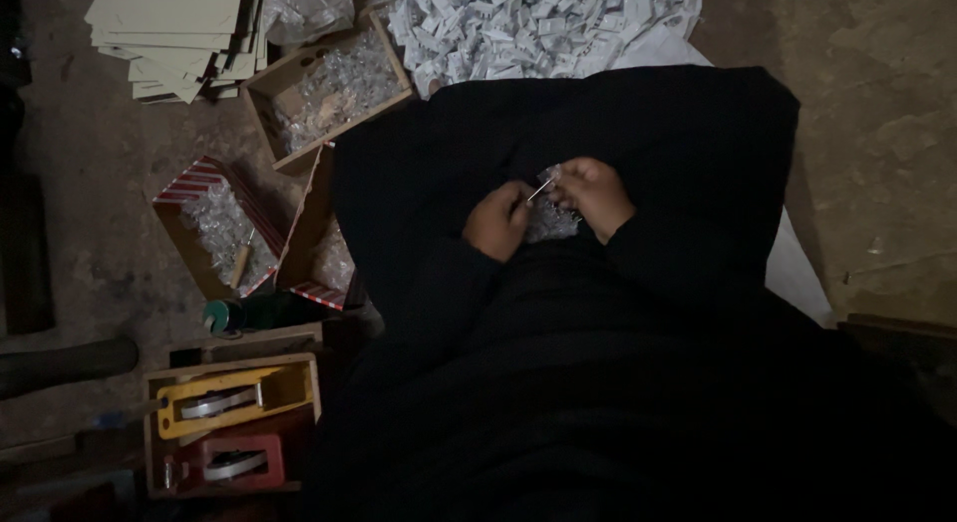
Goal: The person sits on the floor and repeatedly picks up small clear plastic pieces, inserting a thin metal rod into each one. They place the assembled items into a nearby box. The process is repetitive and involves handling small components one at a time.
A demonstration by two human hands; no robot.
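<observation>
Head view, looking down on a seated person's lap, draped in black cloth [618, 313]; all positions are given relative to this lap. At its centre lies a small heap of clear plastic pieces [550, 221]. The left hand [495, 223] is closed, its fingers pinching one end of a thin pale rod [539, 191], which slants up toward the right hand [595, 195]. The right hand is also curled, fingertips meeting at the rod's upper end and resting on the heap; whether it grips a separate clear piece there is too small to tell.

Left of the lap, on the bare floor, stand three open cardboard boxes [329, 88] holding more clear pieces; the middle one also contains a wooden-handled tool [240, 260]. Beyond the lap, at the top, spreads a pile of small white pieces [528, 23], and to its left a stack of flat cards [179, 28]. Near the lap's lower left sit a yellow tape dispenser [224, 399] and a red one [231, 464] in a wooden tray.

Judged step: a small piece is being fitted or worked at the rod's tip, both hands engaged. The following move appears to call for fine fingertip alignment and a steady rod, with the loose heap kept from sliding off the cloth.
</observation>
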